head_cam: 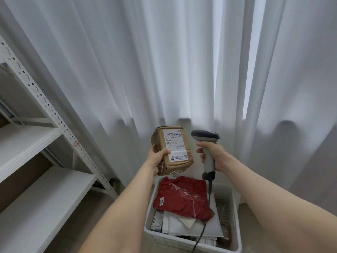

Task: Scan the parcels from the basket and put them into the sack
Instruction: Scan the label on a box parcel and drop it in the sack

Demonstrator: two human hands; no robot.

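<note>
The left hand (158, 158) grips the cardboard box (176, 152) by its lower corner, above the basket (173, 240). Just right, the right hand (214, 155) clasps the scanner (205, 136), which seems aimed past the label, so the scan might miss.

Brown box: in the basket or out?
Out. The left hand holds the box above the basket, beside the scanner gripped by the right hand.

The white label (174, 141) on my brown parcel (182, 164) reads roughly "002 002-12-015". Its smaller print I cannot read.
</note>
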